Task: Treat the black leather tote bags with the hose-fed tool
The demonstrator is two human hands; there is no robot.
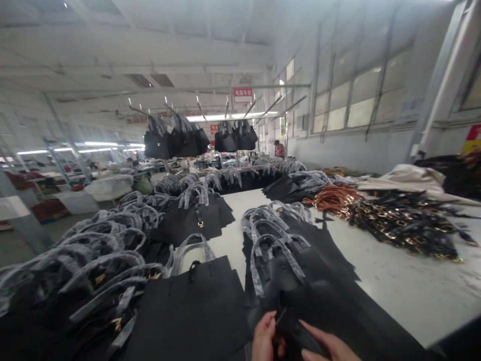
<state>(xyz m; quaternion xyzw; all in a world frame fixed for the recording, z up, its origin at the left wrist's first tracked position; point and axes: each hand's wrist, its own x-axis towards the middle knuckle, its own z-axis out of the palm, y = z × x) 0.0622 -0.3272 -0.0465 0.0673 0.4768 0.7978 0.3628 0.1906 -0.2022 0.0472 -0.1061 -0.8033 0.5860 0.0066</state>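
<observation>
At the bottom edge, my left hand (265, 337) and my right hand (326, 345) are both closed on a small black leather part (295, 333) of a handbag. Directly beyond them lies a stack of black handbags (296, 260) with plastic-wrapped handles. A flat black handbag (191, 306) lies just left of my left hand. The fingertips are partly hidden by the black piece.
A white table (394, 281) carries piles of black handbags on the left (82, 271), brown straps (332, 198) and dark straps with gold buckles (406, 220) on the right. More bags hang from overhead racks (176, 138). A person (279, 149) stands far back.
</observation>
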